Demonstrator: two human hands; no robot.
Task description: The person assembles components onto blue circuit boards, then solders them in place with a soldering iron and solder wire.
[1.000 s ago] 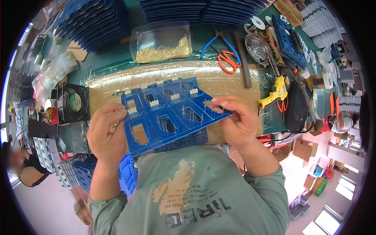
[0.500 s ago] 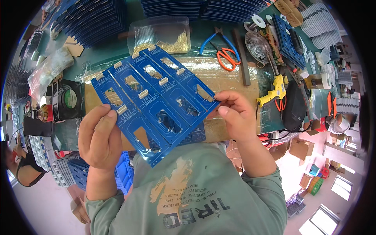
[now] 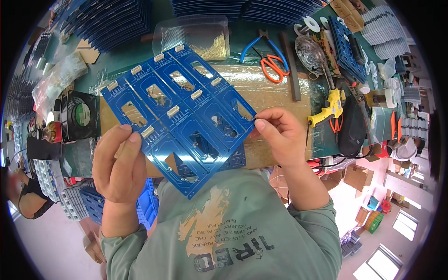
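Observation:
A blue circuit board panel [image 3: 164,122] with several cut-out windows and white connectors is held up, tilted, above the bench. My left hand [image 3: 119,161] pinches its left edge between thumb and fingers. At its right corner my right hand [image 3: 282,135] grips the panel with thumb and forefinger. Part of another blue board [image 3: 237,160] shows under it at the bench's near edge. Beyond the panel stands a clear plastic tray [image 3: 170,35] with thin gold-coloured pins in it.
Blue-handled cutters [image 3: 278,44] and orange-handled scissors [image 3: 275,69] lie beside a dark bar [image 3: 291,70]. Farther right is a yellow soldering gun [image 3: 329,109]. A black fan [image 3: 79,116] stands at left. Stacked blue boards [image 3: 107,25] line the back. A person's arm [image 3: 30,203] shows far left.
The panel has shifted slightly left and tipped a little, so light now glares off its near part. Both hands keep their hold on it.

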